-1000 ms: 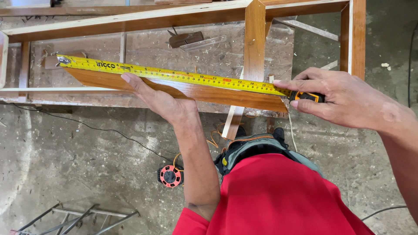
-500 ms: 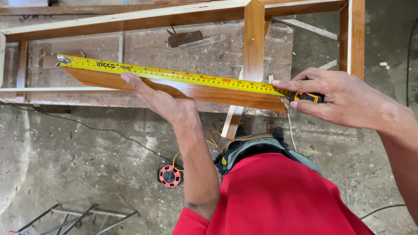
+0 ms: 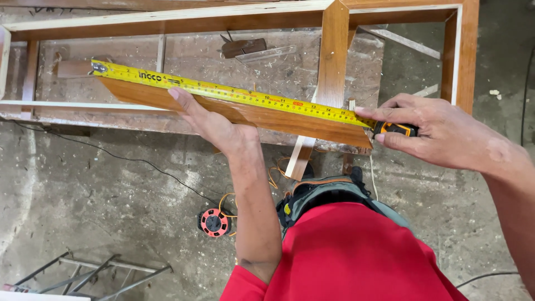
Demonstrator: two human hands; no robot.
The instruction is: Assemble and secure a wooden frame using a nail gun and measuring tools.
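Open floor (image 3: 100, 189) below the board (image 3: 245, 111); above it, frame post (image 3: 333, 56) and plane (image 3: 245, 47) obstruct passage.

Even, soft daylight fills the scene, bright and without glare. Shadows are faint, only a weak one under the wooden strip (image 3: 234, 114). Focus is sharp throughout, with slight wide-angle bending toward the edges.
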